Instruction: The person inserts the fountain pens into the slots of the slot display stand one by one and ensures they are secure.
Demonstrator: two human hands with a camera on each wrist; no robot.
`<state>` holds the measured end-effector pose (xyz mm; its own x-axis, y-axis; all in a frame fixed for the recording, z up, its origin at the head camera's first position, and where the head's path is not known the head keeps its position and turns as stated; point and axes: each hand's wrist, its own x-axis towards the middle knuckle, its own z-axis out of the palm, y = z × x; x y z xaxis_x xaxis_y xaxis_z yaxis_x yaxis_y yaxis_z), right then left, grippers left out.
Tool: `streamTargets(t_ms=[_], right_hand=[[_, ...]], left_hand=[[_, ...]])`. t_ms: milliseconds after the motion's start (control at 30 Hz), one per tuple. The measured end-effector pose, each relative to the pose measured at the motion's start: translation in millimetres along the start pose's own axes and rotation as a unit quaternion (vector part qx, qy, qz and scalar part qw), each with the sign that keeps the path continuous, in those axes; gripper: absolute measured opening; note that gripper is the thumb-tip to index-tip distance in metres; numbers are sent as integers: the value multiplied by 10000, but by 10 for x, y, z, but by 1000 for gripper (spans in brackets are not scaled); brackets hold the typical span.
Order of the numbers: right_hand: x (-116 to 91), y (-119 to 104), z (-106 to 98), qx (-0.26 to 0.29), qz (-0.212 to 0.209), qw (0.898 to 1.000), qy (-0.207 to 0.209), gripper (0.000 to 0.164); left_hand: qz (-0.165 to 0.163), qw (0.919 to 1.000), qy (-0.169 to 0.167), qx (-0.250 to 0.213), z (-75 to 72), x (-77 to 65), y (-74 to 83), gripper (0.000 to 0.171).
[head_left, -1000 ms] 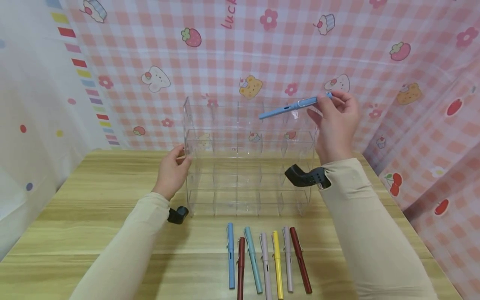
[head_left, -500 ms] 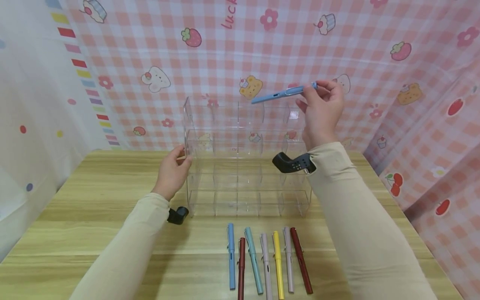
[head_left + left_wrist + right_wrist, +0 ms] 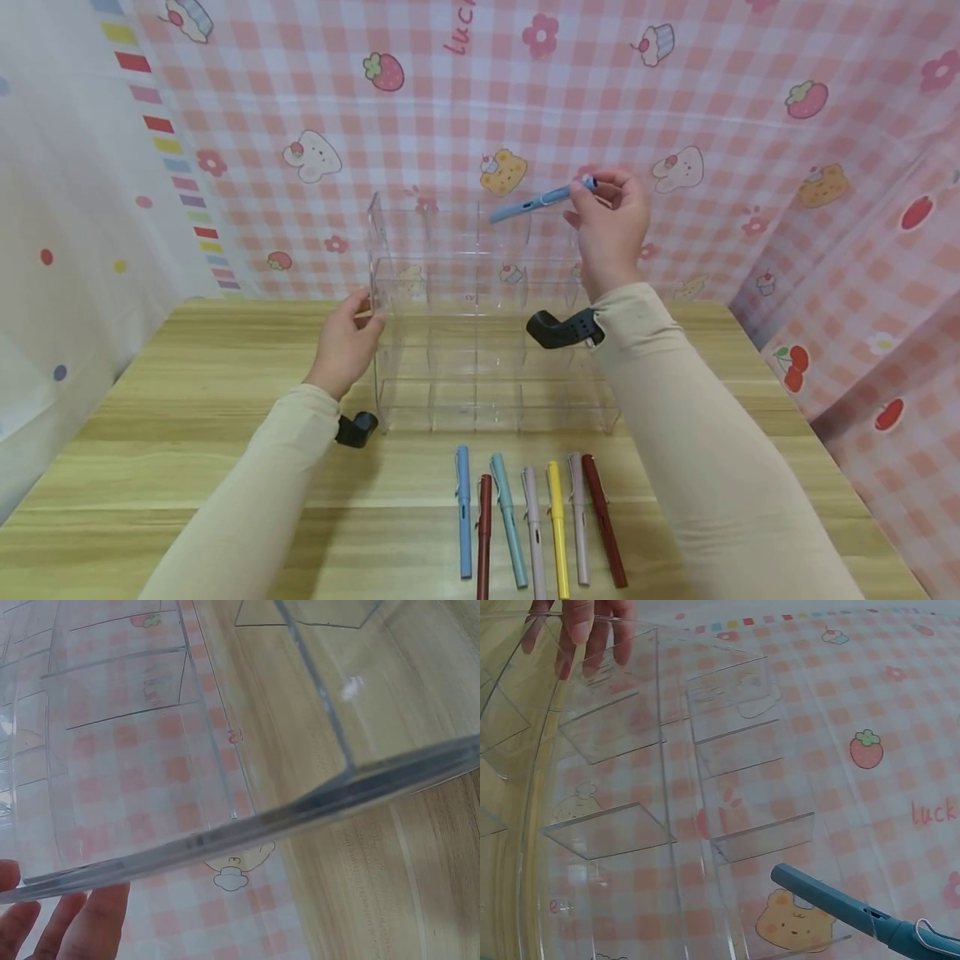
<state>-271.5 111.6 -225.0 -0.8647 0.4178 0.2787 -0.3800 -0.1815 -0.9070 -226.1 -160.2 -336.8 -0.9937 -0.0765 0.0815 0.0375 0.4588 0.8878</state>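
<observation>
A clear acrylic rack (image 3: 476,315) with shelves and dividers stands upright on the table. My left hand (image 3: 345,346) grips its left side panel; in the left wrist view the thumb and the fingers (image 3: 94,922) lie on opposite sides of the panel edge. Above the rack's top row, right of its middle, my right hand (image 3: 615,229) pinches a blue pen (image 3: 542,201) by its clip end. The pen slants with its far end down to the left. In the right wrist view this pen (image 3: 840,903) shows beside the rack's top compartments.
In front of the rack lies a row of several pens: blue (image 3: 463,512), dark red (image 3: 484,533), teal (image 3: 509,521), pale lilac (image 3: 534,533), yellow (image 3: 558,529), and another lilac and dark red. A checked cloth (image 3: 450,125) hangs behind the wooden table (image 3: 187,417).
My right hand has carried the blue pen leftward over the rack, rising at first and then dipping slightly. The left hand keeps its grip on the side panel, and the row of pens stays put.
</observation>
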Motion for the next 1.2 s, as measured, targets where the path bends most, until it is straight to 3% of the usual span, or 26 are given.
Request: streamTargets(t_ms=[667,933,1200], right_hand=[[-10,70,91,-922,272,9949,-321,19],[-21,74,47,-773,156,9956,-508,28],[-104,-7,-192,-335,-109,9984,-439,37]], left_hand=[[11,10000,26,-86,5,-5,-11,52],[-16,10000,-3,-96,-13,-6,-22,52],[6,9999,-15,-121,-6,4,-21,51]])
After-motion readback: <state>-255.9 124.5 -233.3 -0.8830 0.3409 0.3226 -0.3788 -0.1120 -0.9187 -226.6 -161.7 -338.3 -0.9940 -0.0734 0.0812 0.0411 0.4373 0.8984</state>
